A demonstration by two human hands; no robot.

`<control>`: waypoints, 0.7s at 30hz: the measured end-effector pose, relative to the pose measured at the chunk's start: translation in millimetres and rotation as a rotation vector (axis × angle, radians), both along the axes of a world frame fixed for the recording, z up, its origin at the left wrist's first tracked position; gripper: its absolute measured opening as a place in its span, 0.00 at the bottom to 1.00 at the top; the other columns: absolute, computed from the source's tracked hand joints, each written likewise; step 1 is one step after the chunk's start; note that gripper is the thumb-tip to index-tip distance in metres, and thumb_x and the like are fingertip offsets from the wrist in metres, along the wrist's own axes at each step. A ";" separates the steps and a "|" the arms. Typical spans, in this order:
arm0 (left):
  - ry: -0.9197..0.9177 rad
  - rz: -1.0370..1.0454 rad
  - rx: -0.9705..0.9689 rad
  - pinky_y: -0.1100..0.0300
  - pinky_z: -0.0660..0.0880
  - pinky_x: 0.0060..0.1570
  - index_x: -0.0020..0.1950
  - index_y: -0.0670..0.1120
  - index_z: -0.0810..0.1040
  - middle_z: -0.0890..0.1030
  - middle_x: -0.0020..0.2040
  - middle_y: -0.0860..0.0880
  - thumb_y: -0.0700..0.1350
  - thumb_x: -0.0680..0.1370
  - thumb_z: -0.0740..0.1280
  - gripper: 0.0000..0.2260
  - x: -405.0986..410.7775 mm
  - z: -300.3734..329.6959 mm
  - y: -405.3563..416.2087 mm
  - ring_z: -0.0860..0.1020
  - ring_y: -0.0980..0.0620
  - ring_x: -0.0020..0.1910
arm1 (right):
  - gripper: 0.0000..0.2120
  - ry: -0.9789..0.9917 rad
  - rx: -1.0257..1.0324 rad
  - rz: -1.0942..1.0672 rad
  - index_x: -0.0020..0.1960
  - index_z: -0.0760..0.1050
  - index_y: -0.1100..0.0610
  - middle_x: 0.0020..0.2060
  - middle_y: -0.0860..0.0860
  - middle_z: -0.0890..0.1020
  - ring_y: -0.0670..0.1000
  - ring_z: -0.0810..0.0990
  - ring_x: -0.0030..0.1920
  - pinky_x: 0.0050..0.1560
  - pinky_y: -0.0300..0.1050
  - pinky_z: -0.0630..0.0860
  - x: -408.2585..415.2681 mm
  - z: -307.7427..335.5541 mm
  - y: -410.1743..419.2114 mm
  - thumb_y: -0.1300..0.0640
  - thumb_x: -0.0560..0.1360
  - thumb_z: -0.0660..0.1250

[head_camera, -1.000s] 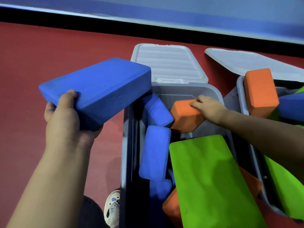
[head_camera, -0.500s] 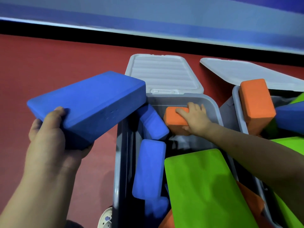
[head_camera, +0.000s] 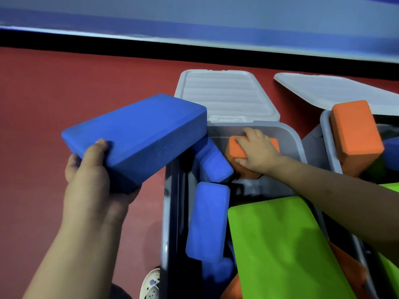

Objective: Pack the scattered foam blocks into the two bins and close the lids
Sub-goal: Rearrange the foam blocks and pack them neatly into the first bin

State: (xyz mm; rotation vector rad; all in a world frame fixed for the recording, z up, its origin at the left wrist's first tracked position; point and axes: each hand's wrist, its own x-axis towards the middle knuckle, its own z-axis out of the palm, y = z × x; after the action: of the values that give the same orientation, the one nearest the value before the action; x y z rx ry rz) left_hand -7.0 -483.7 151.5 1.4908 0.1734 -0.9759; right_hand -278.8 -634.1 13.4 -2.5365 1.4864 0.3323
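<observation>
Red floor lies under the left bin (head_camera: 166, 212), where the left hand (head_camera: 90, 186) grips a light, soft blue block (head_camera: 138, 134) by its end and the right hand (head_camera: 257, 156) presses an orange block (head_camera: 235, 147).

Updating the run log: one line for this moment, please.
left hand: holds blue block | right hand: grips orange block in left bin | lids: open

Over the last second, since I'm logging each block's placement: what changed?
The right hand pushed the orange block from a tilted perch toward the bin's far wall and down, and now grips it there. The left hand held the big blue block beside the bin throughout; both lids stayed open.
</observation>
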 end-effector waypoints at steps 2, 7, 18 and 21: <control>-0.001 0.011 -0.005 0.42 0.78 0.41 0.67 0.55 0.71 0.79 0.59 0.51 0.50 0.72 0.71 0.24 -1.5 1.5 0.0 0.81 0.49 0.51 | 0.27 -0.198 0.068 -0.036 0.69 0.65 0.58 0.62 0.59 0.68 0.61 0.70 0.61 0.58 0.51 0.70 27.3 11.6 6.5 0.49 0.74 0.65; -0.026 0.033 -0.008 0.39 0.77 0.44 0.67 0.57 0.70 0.79 0.60 0.51 0.48 0.74 0.69 0.22 -4.8 8.4 -2.2 0.80 0.48 0.52 | 0.55 0.034 0.384 -0.164 0.77 0.39 0.57 0.63 0.62 0.67 0.62 0.72 0.61 0.57 0.52 0.71 91.6 -10.0 20.7 0.32 0.66 0.67; -0.014 0.048 -0.027 0.41 0.78 0.43 0.70 0.57 0.67 0.79 0.60 0.52 0.47 0.74 0.69 0.25 1.7 11.2 2.8 0.80 0.48 0.51 | 0.50 0.130 0.259 0.243 0.74 0.32 0.39 0.59 0.55 0.64 0.59 0.70 0.60 0.49 0.52 0.64 60.1 -26.8 12.5 0.48 0.70 0.69; -0.022 0.041 -0.033 0.41 0.78 0.42 0.70 0.57 0.66 0.78 0.61 0.52 0.47 0.74 0.68 0.25 -0.2 13.7 1.9 0.80 0.49 0.51 | 0.49 0.123 0.256 0.343 0.73 0.31 0.37 0.56 0.54 0.65 0.58 0.71 0.58 0.47 0.49 0.62 50.1 -21.8 12.7 0.51 0.71 0.68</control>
State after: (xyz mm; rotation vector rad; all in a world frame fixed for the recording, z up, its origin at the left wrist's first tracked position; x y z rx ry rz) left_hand -7.2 -481.8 165.2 1.4612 0.1710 -0.9251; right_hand -228.8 -621.4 -8.5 -2.5866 0.9613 0.6905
